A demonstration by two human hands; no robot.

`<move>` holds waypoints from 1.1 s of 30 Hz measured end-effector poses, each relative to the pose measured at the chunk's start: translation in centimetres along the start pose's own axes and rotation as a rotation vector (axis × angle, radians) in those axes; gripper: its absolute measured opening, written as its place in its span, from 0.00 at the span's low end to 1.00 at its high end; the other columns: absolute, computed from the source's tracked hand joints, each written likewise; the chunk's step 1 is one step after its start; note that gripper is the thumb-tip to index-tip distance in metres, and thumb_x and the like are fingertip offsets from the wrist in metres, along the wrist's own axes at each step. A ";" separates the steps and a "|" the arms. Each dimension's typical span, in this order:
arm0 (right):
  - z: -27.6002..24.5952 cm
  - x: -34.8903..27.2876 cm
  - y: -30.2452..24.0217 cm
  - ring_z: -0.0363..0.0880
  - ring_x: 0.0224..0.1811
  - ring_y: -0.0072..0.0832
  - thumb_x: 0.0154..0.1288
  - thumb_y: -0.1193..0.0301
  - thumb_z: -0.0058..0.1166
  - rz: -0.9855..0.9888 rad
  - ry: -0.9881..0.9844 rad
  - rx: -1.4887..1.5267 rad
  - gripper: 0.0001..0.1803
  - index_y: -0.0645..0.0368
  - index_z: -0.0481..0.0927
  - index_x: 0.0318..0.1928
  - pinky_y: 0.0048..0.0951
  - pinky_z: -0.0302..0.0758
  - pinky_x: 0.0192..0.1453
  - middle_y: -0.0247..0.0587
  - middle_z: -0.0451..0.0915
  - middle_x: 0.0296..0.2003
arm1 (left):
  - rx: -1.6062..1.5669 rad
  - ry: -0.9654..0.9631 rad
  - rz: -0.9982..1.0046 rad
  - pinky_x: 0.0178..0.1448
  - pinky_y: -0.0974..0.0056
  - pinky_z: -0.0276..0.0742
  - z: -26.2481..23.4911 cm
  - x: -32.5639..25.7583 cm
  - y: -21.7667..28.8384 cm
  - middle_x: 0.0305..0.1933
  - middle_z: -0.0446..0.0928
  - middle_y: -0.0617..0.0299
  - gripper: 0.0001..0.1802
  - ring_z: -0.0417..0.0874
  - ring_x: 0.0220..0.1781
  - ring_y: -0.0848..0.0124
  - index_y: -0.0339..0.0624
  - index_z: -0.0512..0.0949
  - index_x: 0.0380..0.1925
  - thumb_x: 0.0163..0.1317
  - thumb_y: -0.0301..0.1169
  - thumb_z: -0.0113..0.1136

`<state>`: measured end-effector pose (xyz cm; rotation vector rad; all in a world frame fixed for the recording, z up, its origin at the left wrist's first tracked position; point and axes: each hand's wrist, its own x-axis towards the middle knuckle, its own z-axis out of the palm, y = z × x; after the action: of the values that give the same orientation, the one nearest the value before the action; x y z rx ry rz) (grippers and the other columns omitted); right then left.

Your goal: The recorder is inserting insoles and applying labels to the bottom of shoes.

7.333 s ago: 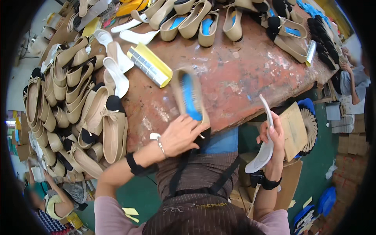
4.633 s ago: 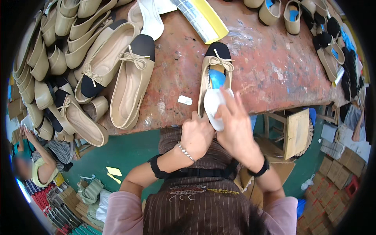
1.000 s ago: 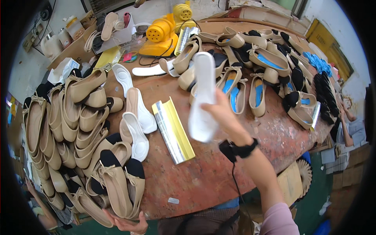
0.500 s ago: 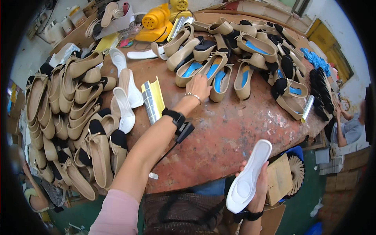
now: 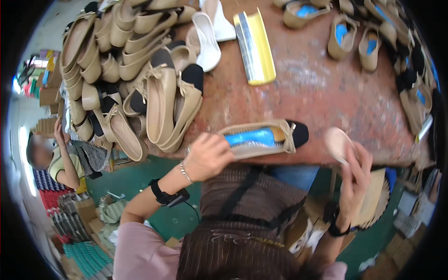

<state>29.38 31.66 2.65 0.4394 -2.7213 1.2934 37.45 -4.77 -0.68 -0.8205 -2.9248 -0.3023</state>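
Clock bearings taken from the beige shoe [image 5: 290,135] at the front edge of the red-brown bench [image 5: 303,88]. Shoe sits sideways, black toe cap and bow toward three o'clock, heel toward nine; opening faces up, blue surface [image 5: 252,136] showing inside. Left hand [image 5: 210,156] closed around the heel end, knuckles up, fingers partly hidden. Whether the shoe rests on the bench or is held just above it, cannot tell. Right hand [image 5: 357,170] at three to four o'clock, narrow, pinching a pale pink-beige insole [image 5: 337,142] between thumb and fingers; insole is tilted, apart from the shoe, slightly blurred. Heap of beige shoes [image 5: 161,112] at ten o'clock, overlapping, several with black toes. White insoles [image 5: 206,42] at eleven. Yellow-and-silver curled sheet [image 5: 255,49] at twelve. More beige shoes [image 5: 343,37] with blue inside at one. Another person [image 5: 70,163] at nine, well apart, beyond the bench.
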 end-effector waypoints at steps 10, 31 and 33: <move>15.9 2.1 -3.9 0.77 0.53 0.35 0.45 0.76 0.61 -0.500 -0.403 0.121 0.15 0.58 0.88 0.38 0.38 0.70 0.60 0.37 0.81 0.44 | -0.499 0.460 -0.336 0.77 0.45 0.59 8.6 -3.4 -0.3 0.75 0.57 0.35 0.66 0.61 0.76 0.42 0.42 0.51 0.73 0.40 0.49 0.84; 20.3 2.3 -5.4 0.77 0.58 0.43 0.50 0.73 0.59 -0.527 -0.567 0.093 0.18 0.63 0.86 0.44 0.39 0.72 0.66 0.46 0.80 0.51 | -0.748 0.520 -0.340 0.76 0.38 0.58 10.1 -4.5 -0.9 0.73 0.60 0.35 0.76 0.64 0.74 0.38 0.48 0.36 0.78 0.40 0.48 0.85; 21.0 2.0 -4.9 0.76 0.60 0.41 0.53 0.72 0.58 -0.629 -0.546 0.051 0.18 0.62 0.85 0.46 0.38 0.71 0.69 0.47 0.80 0.53 | -0.720 0.459 -0.308 0.75 0.41 0.60 9.4 -4.2 -1.3 0.73 0.57 0.34 0.78 0.64 0.74 0.40 0.48 0.32 0.77 0.40 0.51 0.84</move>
<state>29.65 12.08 -6.64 1.7009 -2.5408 1.1719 40.04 -6.02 -10.63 -0.2661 -2.4670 -1.4069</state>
